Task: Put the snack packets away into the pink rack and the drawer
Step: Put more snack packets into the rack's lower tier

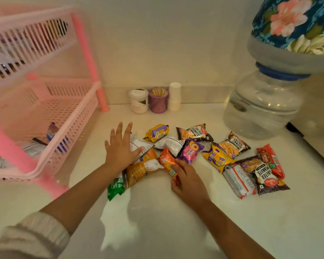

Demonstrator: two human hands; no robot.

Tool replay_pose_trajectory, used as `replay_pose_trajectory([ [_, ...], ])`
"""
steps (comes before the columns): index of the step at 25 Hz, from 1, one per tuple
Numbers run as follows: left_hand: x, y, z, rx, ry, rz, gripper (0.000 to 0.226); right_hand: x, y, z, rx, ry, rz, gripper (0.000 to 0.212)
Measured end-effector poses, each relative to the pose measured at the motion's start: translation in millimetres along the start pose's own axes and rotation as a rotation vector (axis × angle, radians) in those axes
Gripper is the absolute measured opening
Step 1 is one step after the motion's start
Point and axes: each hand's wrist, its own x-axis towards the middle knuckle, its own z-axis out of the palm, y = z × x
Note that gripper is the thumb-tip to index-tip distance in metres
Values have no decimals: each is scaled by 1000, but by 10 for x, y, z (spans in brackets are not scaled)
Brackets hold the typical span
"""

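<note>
- At far left, a pink rack of slatted plastic stands on the white counter; its lower tier already holds a few packets, blurred behind the slats and hard to identify.
- The person's left hand, sleeve pushed back, hovers flat with fingers spread wide over a white packet and an orange-yellow packet; it grips nothing. A green packet lies partly under that forearm.
- The right hand has its fingers curled around an orange packet, apparently the one being picked up.
- To the right, the remaining snacks lie scattered and overlapping: a purple Pops packet, three salted peanuts packets, yellow biscuit packs and a red one at the edge.
- Beyond them stands an upturned water bottle under a floral cover.
- Judged from here, the step would go best by lifting the orange packet clear of its neighbours before carrying it left to the rack, while the spread hand gathers the loose pile without dragging others off the counter.
- No drawer is in view; the rack's top tier is cut off, and many labels are too small to read.
</note>
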Motion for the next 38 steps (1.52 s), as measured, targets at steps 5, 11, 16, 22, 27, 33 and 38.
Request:
replay_pose_trajectory([
  [5,392,-172,200,73,-382,-68,108,-8,-5,-14,-2,33,-22,51],
  [11,332,-343,346,91,-319,-40,99,25,6,13,29,22,-1,48],
  [16,189,-202,343,255,-108,4,80,50,14,30,64,2,6,48],
  [22,135,-98,247,164,4,52,65,33,23,6,61,-40,26,48],
  [27,-118,77,-65,-89,129,74,60,33,9,-10,76,-63,37,49],
  [33,-982,-6,-439,-240,140,173,62,24,14,15,98,-23,61,52],
  [38,-1739,-318,-462,-265,99,39,69,-11,29,30,107,-10,59,53],
])
